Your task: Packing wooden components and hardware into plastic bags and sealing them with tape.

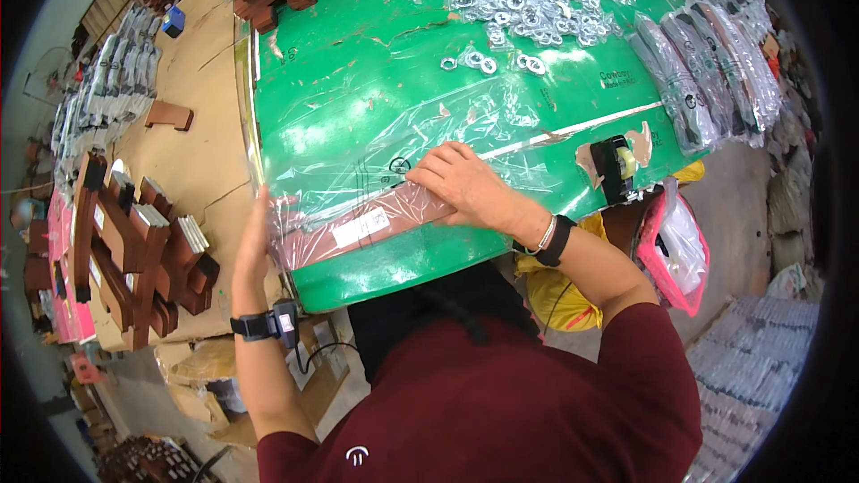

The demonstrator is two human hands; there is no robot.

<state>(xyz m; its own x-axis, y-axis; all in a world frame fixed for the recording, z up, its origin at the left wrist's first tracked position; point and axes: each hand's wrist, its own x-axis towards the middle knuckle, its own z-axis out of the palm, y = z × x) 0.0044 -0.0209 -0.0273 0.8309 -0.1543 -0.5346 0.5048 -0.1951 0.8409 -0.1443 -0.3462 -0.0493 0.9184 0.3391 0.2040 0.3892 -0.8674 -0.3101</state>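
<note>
A reddish-brown wooden board (407, 208) with a white label (360, 227) lies inside a clear plastic bag (456, 116) along the near edge of the green-covered table. The bag's loose, crinkled film spreads out beyond the board. My right hand (470, 186) grips the board's right part through the film, its fingers bent over the far edge. At the board's left end, my left hand (254, 237) stands edge-on against the bag, fingers stretched out. Part of its palm side is hidden.
Small bagged metal rings (528, 9) lie in a heap at the back. A black tape dispenser (616, 168) sits at the right edge, near stacked bagged parts (702, 72). Brown wooden pieces (134, 241) are piled on the left table. A pink basket (680, 250) stands below right.
</note>
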